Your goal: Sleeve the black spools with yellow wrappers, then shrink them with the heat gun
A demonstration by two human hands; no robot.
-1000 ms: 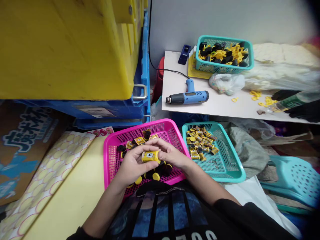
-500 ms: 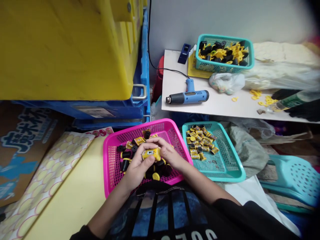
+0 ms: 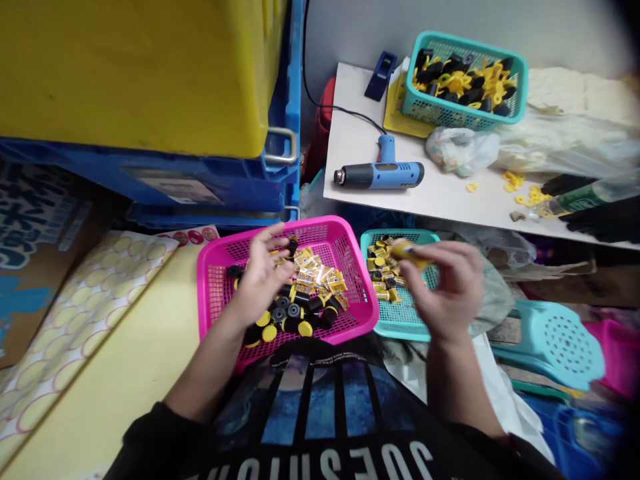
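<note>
My right hand [image 3: 445, 287] pinches a small yellow-labelled cylinder [image 3: 407, 253] above the teal basket [image 3: 405, 328], blurred by motion. Several similar yellow-wrapped cylinders [image 3: 383, 267] lie in that basket. Over the left part of the pink basket [image 3: 357, 330], my left hand [image 3: 263, 273] is held with its fingers apart and nothing in it. Black cylinders with yellow caps [image 3: 295, 310] fill the near side of the pink basket. A pile of shiny yellow printed sleeves [image 3: 320, 273] lies behind them.
A blue heat gun [image 3: 385, 175] rests on the white table [image 3: 350, 143], its cord running up the wall. Behind it stands a teal basket of black and yellow parts [image 3: 465, 83]. Blue and yellow crates [image 3: 200, 180] rise at left. A teal stool [image 3: 565, 343] is at right.
My hands have parted. The right one carried the yellow-labelled cylinder rightward from the pink basket to over the teal one; the left opened and released it. The camera view has shifted.
</note>
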